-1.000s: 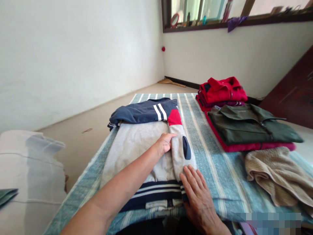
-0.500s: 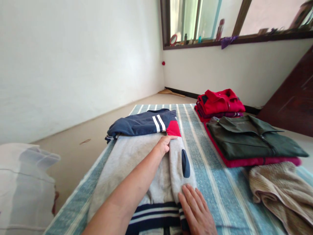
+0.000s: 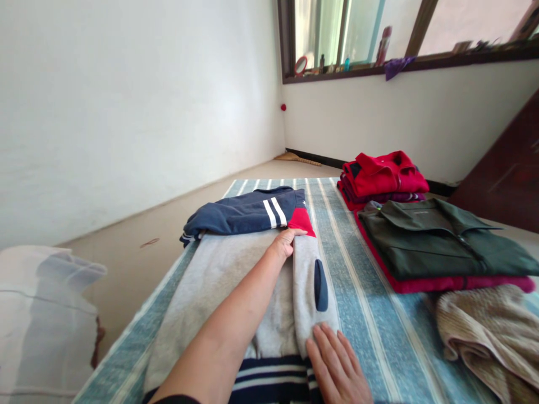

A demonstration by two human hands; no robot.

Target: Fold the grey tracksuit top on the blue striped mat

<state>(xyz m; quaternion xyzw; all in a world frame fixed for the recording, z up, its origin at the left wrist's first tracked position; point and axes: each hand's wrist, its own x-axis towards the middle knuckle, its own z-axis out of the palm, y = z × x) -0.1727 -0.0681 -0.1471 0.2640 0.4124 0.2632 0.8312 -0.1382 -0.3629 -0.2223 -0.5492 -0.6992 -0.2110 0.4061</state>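
A grey, navy and red jacket [image 3: 236,275] lies spread on the striped blue cloth, its navy shoulder part with two white stripes folded over at the far end. One grey sleeve, with a navy elbow patch [image 3: 321,285], is laid lengthwise along the right side. My left hand [image 3: 286,241] is at the sleeve's upper end near the red panel, one finger over the fabric and the thumb tucked at the fold's edge; its other fingers are partly hidden. Flat by the cuff rests my right hand [image 3: 337,365], fingers stretched out, pressing the sleeve near the striped navy hem [image 3: 273,376].
To the right lie a folded dark green jacket [image 3: 425,241] on a crimson garment, a red folded stack [image 3: 383,174] behind it, and a crumpled beige towel [image 3: 492,336]. White sheer fabric [image 3: 42,320] stands at left. The striped cloth [image 3: 357,280] covers the surface beneath.
The view has shifted slightly, so the garments on the right appear a little farther right. Both hands stay at nearly the same places on the jacket sleeve.
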